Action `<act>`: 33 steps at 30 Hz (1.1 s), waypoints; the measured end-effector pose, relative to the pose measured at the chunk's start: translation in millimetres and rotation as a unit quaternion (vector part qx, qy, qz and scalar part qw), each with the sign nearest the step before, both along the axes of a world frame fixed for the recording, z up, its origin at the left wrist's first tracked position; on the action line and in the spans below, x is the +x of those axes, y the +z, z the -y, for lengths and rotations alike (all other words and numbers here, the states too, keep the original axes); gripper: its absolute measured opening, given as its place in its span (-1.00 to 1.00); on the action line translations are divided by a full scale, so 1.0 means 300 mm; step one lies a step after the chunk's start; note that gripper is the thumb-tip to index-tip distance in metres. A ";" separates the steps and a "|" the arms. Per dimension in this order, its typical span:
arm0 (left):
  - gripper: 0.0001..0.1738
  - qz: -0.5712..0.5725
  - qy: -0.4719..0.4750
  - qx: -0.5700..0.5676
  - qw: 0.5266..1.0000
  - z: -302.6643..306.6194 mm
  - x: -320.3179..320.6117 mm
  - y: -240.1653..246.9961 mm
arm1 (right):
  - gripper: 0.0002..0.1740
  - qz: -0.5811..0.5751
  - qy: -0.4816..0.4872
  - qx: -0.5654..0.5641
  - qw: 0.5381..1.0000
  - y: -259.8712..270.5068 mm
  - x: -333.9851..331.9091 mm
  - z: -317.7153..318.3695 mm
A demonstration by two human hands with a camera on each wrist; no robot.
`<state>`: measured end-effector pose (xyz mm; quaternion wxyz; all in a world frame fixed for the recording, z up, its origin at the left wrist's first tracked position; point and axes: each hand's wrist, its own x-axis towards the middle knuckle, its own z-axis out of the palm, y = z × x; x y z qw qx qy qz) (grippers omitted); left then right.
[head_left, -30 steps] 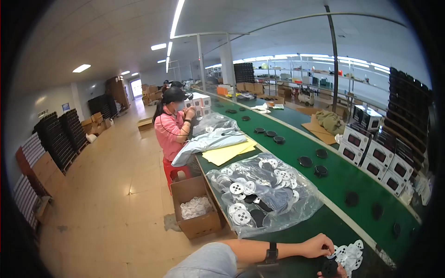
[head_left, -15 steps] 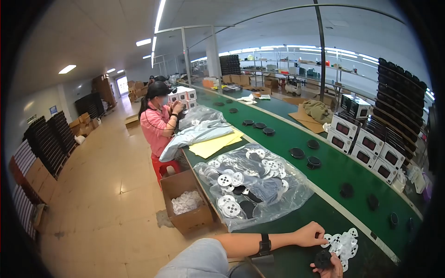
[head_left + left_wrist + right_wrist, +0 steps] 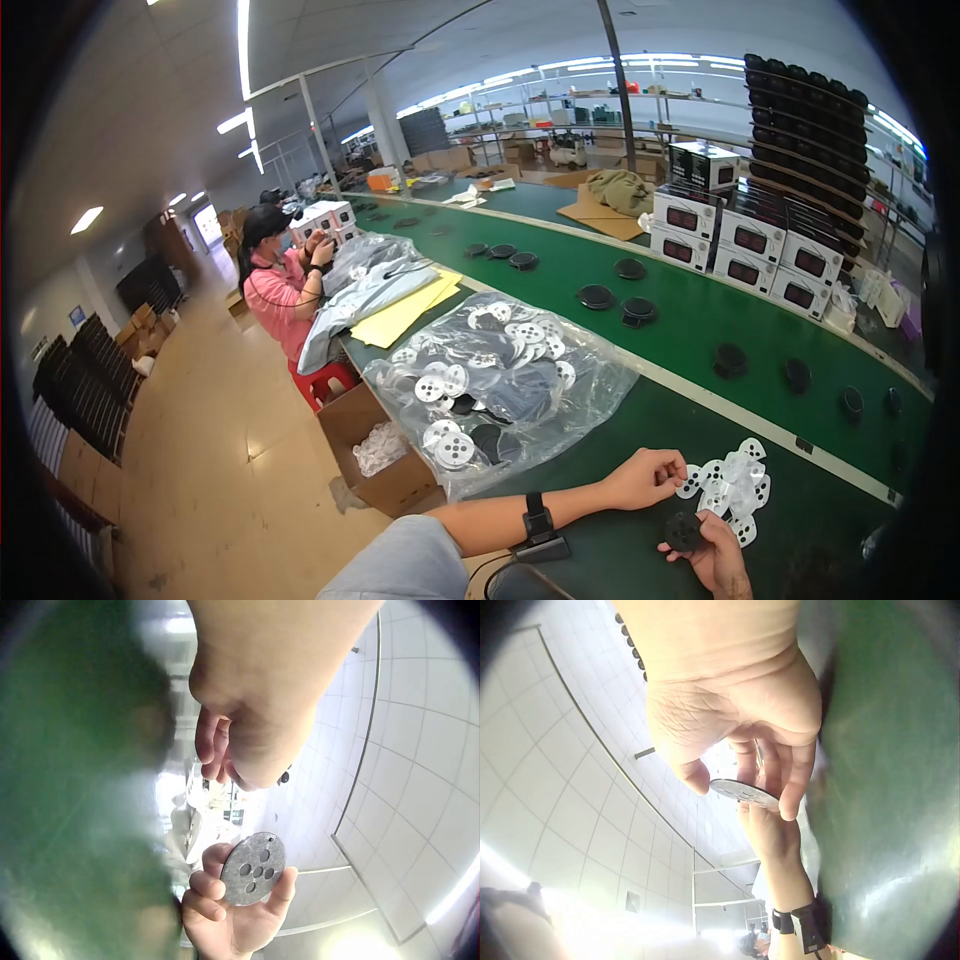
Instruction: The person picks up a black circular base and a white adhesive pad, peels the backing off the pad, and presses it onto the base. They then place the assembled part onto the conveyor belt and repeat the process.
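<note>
My right hand (image 3: 722, 560) grips a dark round disc (image 3: 684, 531) by its edge, thumb on one side and fingers on the other. Several round holes show in the disc's face (image 3: 255, 870) in the left wrist view; the right wrist view has it nearly edge-on. Loosely bent, my left hand (image 3: 645, 480) hovers beside a loose pile of white perforated round pieces (image 3: 728, 488), its fingertips right at the nearest piece. Nothing shows between the left fingers (image 3: 214, 754) in the left wrist view.
A clear plastic bag (image 3: 500, 385) of white and black discs lies left of the pile. Beyond it are yellow sheets (image 3: 405, 310). Black round parts (image 3: 595, 296) sit along the green belt (image 3: 690, 350), boxed goods (image 3: 745, 240) behind. A person in pink (image 3: 280, 290) works farther up.
The left hand has moved from over the dark disc to the white pile's edge. The right hand still holds the disc, now in fuller view. The head view has swung right.
</note>
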<state>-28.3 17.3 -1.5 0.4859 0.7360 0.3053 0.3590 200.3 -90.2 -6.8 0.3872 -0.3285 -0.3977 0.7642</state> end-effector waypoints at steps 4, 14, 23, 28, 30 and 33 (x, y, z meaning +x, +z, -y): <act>-0.89 0.002 -0.005 0.002 1.000 0.001 0.004 0.004 | -0.66 -0.030 -0.079 0.001 0.996 0.021 -0.038 0.005; -0.86 0.002 0.010 0.015 1.000 0.018 0.001 0.028 | -0.64 -0.005 -0.047 -0.020 0.999 0.038 -0.030 0.012; -0.74 -0.031 -0.007 -0.014 0.999 0.015 -0.006 0.016 | -0.62 -0.040 -0.028 -0.019 0.999 0.037 -0.015 0.007; -0.74 -0.028 0.001 0.035 0.999 0.016 0.000 0.018 | -0.60 -0.036 -0.005 -0.045 0.998 0.046 -0.010 0.007; -0.75 -0.034 0.005 0.036 0.999 0.019 0.004 0.030 | -0.60 -0.034 0.004 -0.041 0.999 0.047 -0.006 0.007; -0.74 -0.035 0.013 0.032 0.999 0.018 0.001 0.027 | -0.63 -0.037 0.004 -0.051 0.998 0.045 -0.004 0.007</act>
